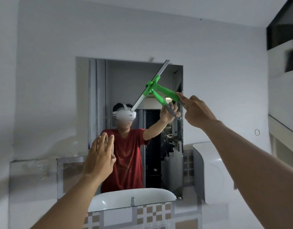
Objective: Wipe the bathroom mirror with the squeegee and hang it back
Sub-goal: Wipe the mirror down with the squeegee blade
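Squeegee (pixel 156 85) lay blade-flat on upper right of mirror (pixel 126 76), right hand (pixel 196 111) closed round its grey grip, left hand (pixel 100 156) open, empty, lower left; judged light, stiff, best held there.

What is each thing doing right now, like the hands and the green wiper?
Squeegee: held up, blade tilted against the glass.
Right hand: shut on the squeegee handle.
Left hand: open, empty, raised near the mirror.
Mirror: on the wall, being wiped.
Sink: seen in the mirror, tap off.
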Tool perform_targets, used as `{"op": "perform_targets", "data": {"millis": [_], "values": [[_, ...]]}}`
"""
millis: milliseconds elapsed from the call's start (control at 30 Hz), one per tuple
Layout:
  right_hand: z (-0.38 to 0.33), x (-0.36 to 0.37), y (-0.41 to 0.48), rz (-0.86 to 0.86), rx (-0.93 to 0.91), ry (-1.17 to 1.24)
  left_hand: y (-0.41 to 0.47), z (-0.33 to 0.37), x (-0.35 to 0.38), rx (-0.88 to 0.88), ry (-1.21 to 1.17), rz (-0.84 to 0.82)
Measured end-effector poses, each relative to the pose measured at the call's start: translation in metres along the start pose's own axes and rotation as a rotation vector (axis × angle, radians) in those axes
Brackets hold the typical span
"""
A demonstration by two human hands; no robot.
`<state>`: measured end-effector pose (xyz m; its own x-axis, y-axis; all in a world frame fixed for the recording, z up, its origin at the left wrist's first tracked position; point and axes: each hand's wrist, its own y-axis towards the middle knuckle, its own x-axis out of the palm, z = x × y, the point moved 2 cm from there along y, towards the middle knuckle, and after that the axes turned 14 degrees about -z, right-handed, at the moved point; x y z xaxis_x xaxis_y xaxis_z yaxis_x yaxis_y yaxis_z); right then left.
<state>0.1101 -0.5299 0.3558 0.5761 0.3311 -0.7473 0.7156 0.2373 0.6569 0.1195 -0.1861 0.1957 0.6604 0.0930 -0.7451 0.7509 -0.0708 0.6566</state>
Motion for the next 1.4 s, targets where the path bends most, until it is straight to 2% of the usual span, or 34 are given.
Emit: {"op": "perform_targets", "data": {"millis": [433,767,900,1167,1267,1400], "values": [[-0.04,0.062,-0.042,0.03,0.188,0.275,0.003,-0.006,0.009,0.059,-0.096,0.001],[-0.065,0.092,-0.045,-0.09,0.188,0.413,-0.009,-0.017,0.004,0.082,-0.085,0.0],[-0.085,0.106,-0.059,-0.143,0.207,0.548,-0.015,-0.026,0.009,0.078,-0.07,-0.035],[-0.149,0.165,-0.068,-0.127,0.238,0.835,-0.018,-0.03,0.012,0.087,-0.103,-0.089],[-0.179,0.175,-0.076,-0.135,0.18,0.843,-0.019,-0.03,0.011,0.082,-0.076,-0.088],[-0.197,0.179,-0.079,-0.144,0.1,0.695,-0.021,-0.031,0.009,0.101,-0.091,-0.074]]}}
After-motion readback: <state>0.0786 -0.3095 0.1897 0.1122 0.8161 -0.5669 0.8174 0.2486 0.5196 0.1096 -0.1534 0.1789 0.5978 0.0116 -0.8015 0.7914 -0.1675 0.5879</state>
